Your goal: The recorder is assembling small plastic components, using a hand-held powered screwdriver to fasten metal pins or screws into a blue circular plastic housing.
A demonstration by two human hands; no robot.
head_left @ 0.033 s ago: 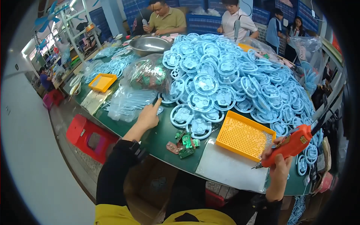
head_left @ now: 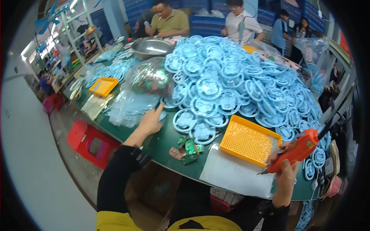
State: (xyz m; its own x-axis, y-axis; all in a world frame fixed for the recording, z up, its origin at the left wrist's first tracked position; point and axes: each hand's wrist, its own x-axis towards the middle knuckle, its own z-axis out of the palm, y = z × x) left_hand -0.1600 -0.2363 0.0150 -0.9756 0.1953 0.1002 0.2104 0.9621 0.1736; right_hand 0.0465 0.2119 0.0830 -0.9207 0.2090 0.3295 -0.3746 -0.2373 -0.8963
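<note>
My right hand is wrapped round an orange electric screwdriver. Its bit points left, low over the white sheet and beside the near right edge of a yellow perforated tray. Small silvery pieces lie at that tray's right end. My left hand reaches forward with the index finger stretched out and holds nothing visible. Its fingertip is at the left edge of the heap of light blue toy steering wheels, next to a clear bag of pale blue strips. Whether it touches a wheel I cannot tell.
Green and brown circuit boards lie between my hands. Behind my left hand are a bag of boards, a metal bowl and a smaller yellow tray. A red stool stands left of the table. Several people work beyond it.
The whole view has shifted very slightly. Both hands keep nearly the same pose, and the electric screwdriver stays in my right hand.
</note>
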